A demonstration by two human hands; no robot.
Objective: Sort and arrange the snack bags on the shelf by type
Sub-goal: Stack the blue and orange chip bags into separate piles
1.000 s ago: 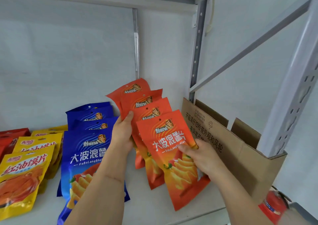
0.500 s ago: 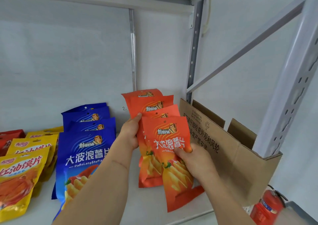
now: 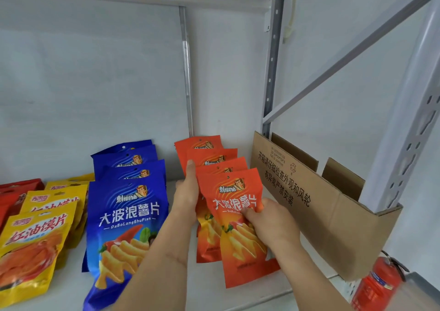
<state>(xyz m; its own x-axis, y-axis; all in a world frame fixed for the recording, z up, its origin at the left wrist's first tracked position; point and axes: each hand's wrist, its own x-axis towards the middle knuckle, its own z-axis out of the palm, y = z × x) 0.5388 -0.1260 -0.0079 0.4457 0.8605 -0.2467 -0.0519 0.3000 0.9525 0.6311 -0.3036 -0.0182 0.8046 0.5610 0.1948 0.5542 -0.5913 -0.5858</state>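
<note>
mostly sorted by the look of it: yellow bags [image 3: 35, 237] at left, blue bags [image 3: 126, 215] in an overlapping row from near to far, a few red bags [image 3: 14, 194] at the far left edge. orange bags [image 3: 214, 158] being squared into their own fanned row on the shelf [image 3: 190, 291], between the blue row and the cardboard box [image 3: 333, 227] at right. left hand [image 3: 187, 196] reaching in, fingers closed on the stack's left edge, thumb up. right hand [image 3: 269, 220] pinching the nearest orange bag [image 3: 240, 229] mid-face.
</note>
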